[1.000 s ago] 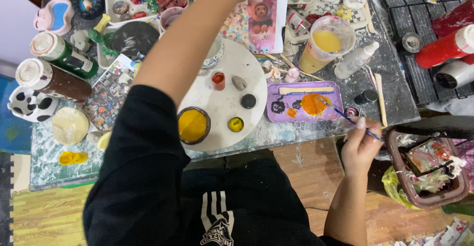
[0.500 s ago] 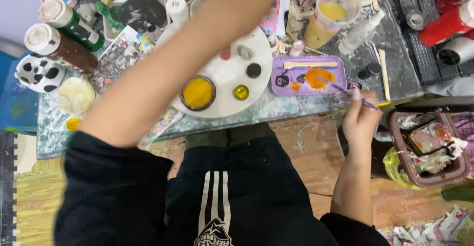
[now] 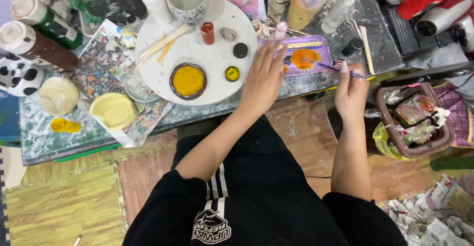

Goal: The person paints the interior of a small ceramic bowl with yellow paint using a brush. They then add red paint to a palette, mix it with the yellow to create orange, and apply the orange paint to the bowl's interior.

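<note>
A paint-speckled, marbled surface (image 3: 44,132) carries a round white board (image 3: 197,53), smooth and flat, with a dark bowl of thick yellow paint (image 3: 187,80), a small jar lid of yellow paint (image 3: 232,73), a black cap (image 3: 240,50) and a little red-brown paint pot (image 3: 208,32) on it. Flat wooden sticks (image 3: 163,43) lie across its left part, below a patterned ceramic cup (image 3: 186,0).

Just right of the board sits a shallow purple plastic tray (image 3: 316,53), rectangular with rounded corners, holding a smear of orange paint (image 3: 303,58). The left hand (image 3: 263,78) lies flat over the tray's left end, fingers spread and loose, gripping nothing; its fingertips reach the tray's far edge. The right hand (image 3: 351,90) is pinched shut around a thin paintbrush (image 3: 335,69), its grip near the handle's end, at the surface's front edge. The brush slants up and left, its tip over the tray beside the orange smear.

A clear plastic cup of yellowish water (image 3: 306,1) stands behind the tray. A pale yellow disc (image 3: 114,110) and a cream one (image 3: 58,96) rest at the left. A brown bin of scraps (image 3: 412,120) sits on the floor at the right.
</note>
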